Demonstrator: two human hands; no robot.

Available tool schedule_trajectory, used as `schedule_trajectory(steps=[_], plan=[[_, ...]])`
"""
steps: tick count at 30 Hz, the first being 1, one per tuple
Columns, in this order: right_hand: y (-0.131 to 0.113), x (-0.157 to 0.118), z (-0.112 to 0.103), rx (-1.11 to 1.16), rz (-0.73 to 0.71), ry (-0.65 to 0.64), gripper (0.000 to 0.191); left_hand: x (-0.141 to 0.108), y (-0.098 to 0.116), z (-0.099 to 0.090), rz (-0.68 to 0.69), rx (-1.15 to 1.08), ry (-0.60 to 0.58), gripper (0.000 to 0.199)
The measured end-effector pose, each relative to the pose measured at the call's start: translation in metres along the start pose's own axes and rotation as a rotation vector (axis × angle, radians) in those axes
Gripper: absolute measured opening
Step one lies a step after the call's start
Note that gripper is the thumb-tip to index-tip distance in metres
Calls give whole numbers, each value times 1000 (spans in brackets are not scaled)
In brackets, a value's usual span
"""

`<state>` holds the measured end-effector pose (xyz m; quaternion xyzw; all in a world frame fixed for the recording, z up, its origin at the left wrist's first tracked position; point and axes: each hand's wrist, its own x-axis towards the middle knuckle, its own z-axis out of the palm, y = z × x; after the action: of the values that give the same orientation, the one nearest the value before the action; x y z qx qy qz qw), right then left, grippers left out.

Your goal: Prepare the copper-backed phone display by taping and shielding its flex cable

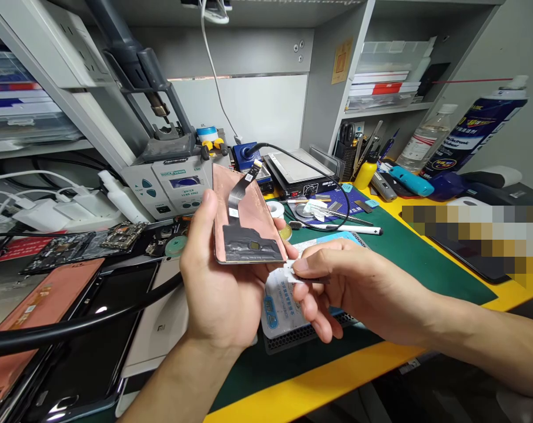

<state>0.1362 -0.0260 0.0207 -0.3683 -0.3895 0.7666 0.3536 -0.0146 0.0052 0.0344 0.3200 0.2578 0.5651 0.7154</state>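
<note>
My left hand [224, 305] is wrapped round a phone screen [266, 208], held tilted with its copper-coloured back towards me. A dark flex cable [242, 189] sticks up from it, and black film [244, 242] covers its lower part. Between thumb and fingers, my right hand [354, 273] pinches a small white piece with a dark strip [289, 272], close to the screen's lower right corner. Whether the piece touches the screen I cannot tell. Beneath both hands, a pale blue and white printed packet [279, 305] lies on the green mat [425, 270].
Several phone panels [85, 335] lie at the left, crossed by a thick black hose [94, 335]. A hot-air station [169, 188] and a hot plate [299, 170] stand behind. Tweezers [343, 215] and a white pen-like tool [358, 230] rest on the mat. A spray can [473, 129] leans at the right.
</note>
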Motion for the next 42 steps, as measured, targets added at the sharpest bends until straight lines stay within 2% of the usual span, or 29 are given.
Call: schedule_trajectory(steps=[10,24,29,33,42], plan=[[1,0,0,-34,-13,11,24,2,-1,4,16,-7,34,42],[1,-1,1,-92,-34,50,22,2,0,1,5,-27,17,43],[1,-1,1,-114,-45,50,24,2,0,2,-6,-31,52,42],[1,-1,3,-151,-74,56,29,3,0,1,12,-34,26,39],[0,-2,5,-187,-46,45,22,2,1,-2,-9,-10,-11,41]])
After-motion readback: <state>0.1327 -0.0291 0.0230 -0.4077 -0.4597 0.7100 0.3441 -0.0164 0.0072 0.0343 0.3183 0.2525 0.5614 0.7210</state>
